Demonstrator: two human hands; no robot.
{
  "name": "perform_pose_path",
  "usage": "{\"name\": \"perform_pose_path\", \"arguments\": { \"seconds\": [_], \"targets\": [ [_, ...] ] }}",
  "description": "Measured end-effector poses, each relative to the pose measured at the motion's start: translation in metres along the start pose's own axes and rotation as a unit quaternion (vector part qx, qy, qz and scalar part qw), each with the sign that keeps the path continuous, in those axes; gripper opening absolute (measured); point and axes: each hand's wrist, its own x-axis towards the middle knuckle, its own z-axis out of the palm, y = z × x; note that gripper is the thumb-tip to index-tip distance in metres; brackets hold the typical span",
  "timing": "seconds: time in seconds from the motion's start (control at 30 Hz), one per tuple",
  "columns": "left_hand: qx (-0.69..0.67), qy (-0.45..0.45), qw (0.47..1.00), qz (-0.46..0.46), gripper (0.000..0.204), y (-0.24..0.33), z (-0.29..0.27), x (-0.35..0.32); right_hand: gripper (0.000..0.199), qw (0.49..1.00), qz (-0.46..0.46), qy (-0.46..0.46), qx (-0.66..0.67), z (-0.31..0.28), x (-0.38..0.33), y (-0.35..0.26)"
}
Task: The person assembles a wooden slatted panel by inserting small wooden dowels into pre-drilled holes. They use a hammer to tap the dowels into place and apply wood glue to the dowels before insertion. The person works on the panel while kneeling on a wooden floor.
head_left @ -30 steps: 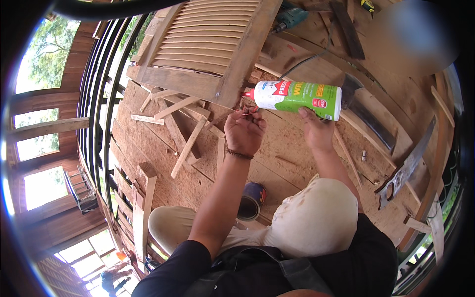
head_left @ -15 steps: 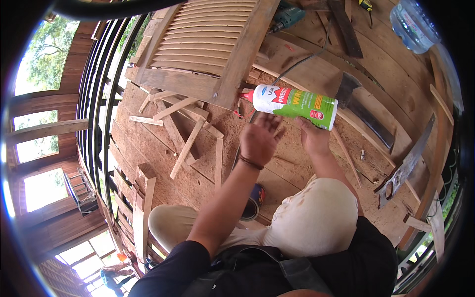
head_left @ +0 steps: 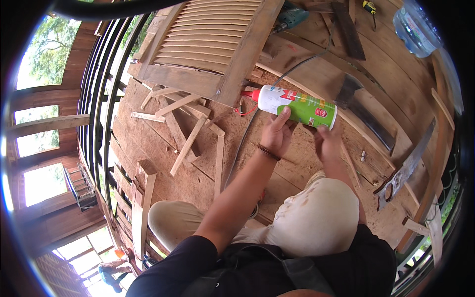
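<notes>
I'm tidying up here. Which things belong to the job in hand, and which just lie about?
Likely in the job:
green-and-white bottle, held in left hand and right hand
slatted panel, near the bottle's red nozzle

Apparently just lying about:
axe-like tool
handsaw
drill
tape measure
clear plastic bottle
wood strips

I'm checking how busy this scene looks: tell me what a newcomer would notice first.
First, the bright white-and-green bottle near the centre, held by the left hand and right hand, its red tip pointing left. Next come the slatted panel at the top and the saw lying at the right.
</notes>
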Motion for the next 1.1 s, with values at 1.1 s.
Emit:
{"name": "perform_pose_path", "arguments": {
  "seconds": [1.1],
  "targets": [
    [-0.083,-0.075,0.993,-0.027,0.049,-0.005,-0.008,-0.010,0.056,0.848,-0.032,-0.094,-0.521,0.048,-0.007,-0.079]
  ]
}}
